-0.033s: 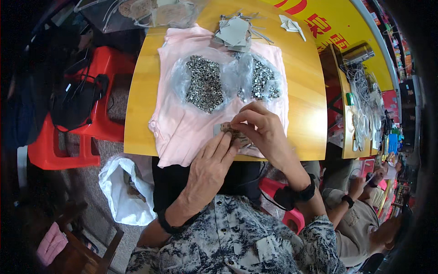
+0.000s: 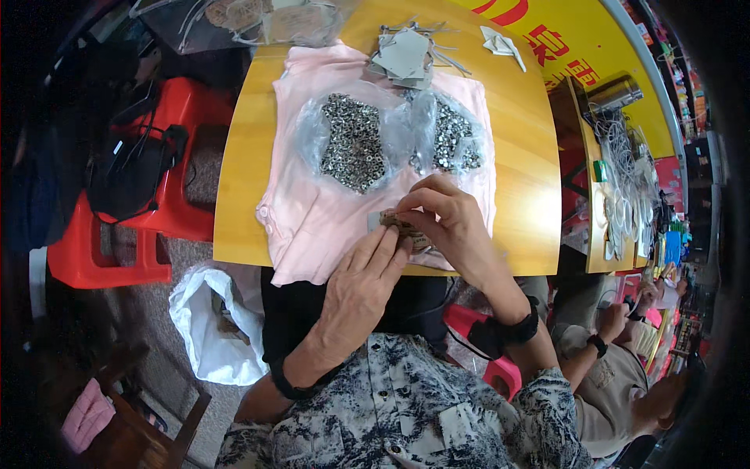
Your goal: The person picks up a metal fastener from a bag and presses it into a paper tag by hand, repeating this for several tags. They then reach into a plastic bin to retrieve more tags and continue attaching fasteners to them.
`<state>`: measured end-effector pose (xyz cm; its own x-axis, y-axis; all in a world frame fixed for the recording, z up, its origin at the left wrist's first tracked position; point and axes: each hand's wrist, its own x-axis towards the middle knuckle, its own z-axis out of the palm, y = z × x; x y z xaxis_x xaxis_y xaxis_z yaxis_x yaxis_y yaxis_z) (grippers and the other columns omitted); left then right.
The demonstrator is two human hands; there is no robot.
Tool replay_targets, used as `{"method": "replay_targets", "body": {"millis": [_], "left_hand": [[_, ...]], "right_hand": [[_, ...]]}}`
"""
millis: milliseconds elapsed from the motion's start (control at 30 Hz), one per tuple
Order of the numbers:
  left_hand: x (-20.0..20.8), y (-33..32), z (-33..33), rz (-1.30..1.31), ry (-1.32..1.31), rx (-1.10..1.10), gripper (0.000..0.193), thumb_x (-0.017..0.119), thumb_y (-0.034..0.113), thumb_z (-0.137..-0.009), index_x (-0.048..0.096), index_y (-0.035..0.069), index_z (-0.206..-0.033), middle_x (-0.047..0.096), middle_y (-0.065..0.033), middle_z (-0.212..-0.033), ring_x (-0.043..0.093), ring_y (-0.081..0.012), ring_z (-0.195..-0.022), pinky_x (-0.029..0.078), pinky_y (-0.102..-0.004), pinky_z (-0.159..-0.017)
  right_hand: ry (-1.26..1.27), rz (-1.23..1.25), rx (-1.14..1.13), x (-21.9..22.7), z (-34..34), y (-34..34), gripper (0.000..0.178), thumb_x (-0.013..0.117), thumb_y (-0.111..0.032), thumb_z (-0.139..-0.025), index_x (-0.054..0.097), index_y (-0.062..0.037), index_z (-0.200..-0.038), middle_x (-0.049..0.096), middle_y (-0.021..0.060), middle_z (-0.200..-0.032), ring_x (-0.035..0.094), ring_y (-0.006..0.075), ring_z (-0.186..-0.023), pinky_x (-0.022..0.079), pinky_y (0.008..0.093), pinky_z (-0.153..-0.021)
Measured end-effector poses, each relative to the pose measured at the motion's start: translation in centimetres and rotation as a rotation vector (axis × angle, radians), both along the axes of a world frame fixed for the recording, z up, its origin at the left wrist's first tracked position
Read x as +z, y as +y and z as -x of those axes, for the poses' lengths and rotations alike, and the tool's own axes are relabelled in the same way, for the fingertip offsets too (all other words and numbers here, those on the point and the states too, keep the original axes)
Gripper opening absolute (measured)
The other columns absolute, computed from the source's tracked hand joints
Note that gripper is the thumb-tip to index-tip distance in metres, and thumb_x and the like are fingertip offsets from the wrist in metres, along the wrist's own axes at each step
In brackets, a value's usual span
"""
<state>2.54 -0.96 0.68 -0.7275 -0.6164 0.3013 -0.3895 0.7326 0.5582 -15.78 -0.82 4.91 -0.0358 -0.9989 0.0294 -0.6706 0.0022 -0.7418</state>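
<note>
Nothing has shifted since the earlier frame: your hands sit in the same spot at the near edge of the pink cloth (image 2: 312,211), working the same small piece.

Your right hand (image 2: 449,223) curls over a small flat card (image 2: 398,224) with metal bits on it, thumb and forefinger pinching its upper edge. Your left hand (image 2: 363,285) comes up from below, fingers (image 2: 383,250) stretched out and pressed against the card's lower side, so the card lies trapped between both hands. Most of it is hidden under your fingers; you cannot tell exactly what is fixed to it.

Beyond the card, further up the pink cloth, two clear plastic bags lie open with heaps of small silvery nuts: a larger heap (image 2: 353,142) to the left and a smaller heap (image 2: 453,139) to the right, just apart from your right knuckles. Past the cloth's far edge lies a stack of grey cards (image 2: 405,56). The cloth is spread over a yellow table (image 2: 234,187). Left of the table stands a red plastic stool (image 2: 168,117) with a black bag (image 2: 129,176) on it. Below the table's near-left corner, a white plastic sack (image 2: 207,328) sits on the floor. To your right, another person's hand (image 2: 617,320) shows.
</note>
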Motion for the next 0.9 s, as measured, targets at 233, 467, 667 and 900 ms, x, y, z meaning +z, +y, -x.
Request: {"method": "replay_targets", "body": {"millis": [233, 467, 667, 900], "left_hand": [[-0.7, 0.2, -0.2, -0.006, 0.014, 0.0, 0.042, 0.062, 0.004, -0.078, 0.06, 0.001, -0.12, 0.053, -0.0146, -0.128, 0.048, -0.0301, -0.123, 0.043, -0.0415, -0.102], [-0.9, 0.1, -0.3, -0.01, 0.017, -0.01, 0.041, 0.062, 0.006, -0.079, 0.06, 0.001, -0.119, 0.053, -0.0144, -0.127, 0.048, -0.0299, -0.123, 0.044, -0.0409, -0.102], [-0.9, 0.1, -0.3, -0.011, 0.016, -0.009, 0.04, 0.062, 0.006, -0.079, 0.06, 0.001, -0.119, 0.054, -0.0143, -0.127, 0.048, -0.0293, -0.123, 0.044, -0.0401, -0.101], [-0.6, -0.2, -0.3, -0.016, -0.003, -0.034, 0.043, 0.061, 0.005, -0.08, 0.06, 0.003, -0.123, 0.054, -0.014, -0.127, 0.049, -0.0286, -0.122, 0.045, -0.0394, -0.1]], "right_hand": [[-0.085, -0.044, 0.033, -1.4, 0.1, -0.7, 0.008, 0.07, -0.006, -0.082, 0.07, -0.0025, -0.089, 0.061, 0.0097, -0.084, 0.063, 0.0226, -0.075, 0.051, 0.0318, -0.068], [-0.107, -0.085, 0.02, -1.7, 0.0, -1.0, 0.008, 0.07, -0.005, -0.081, 0.07, -0.0019, -0.088, 0.061, 0.0091, -0.083, 0.063, 0.0209, -0.075, 0.051, 0.0308, -0.068], [-0.064, -0.133, -0.002, -1.2, -0.3, -1.2, 0.007, 0.07, -0.004, -0.081, 0.068, 0.0003, -0.086, 0.06, 0.0098, -0.082, 0.063, 0.0213, -0.074, 0.051, 0.0317, -0.067], [-0.095, -0.262, 0.002, -0.6, -0.1, -2.3, 0.009, 0.072, -0.004, -0.076, 0.065, -0.0001, -0.082, 0.061, 0.0109, -0.08, 0.063, 0.0227, -0.073, 0.05, 0.033, -0.066]]}}
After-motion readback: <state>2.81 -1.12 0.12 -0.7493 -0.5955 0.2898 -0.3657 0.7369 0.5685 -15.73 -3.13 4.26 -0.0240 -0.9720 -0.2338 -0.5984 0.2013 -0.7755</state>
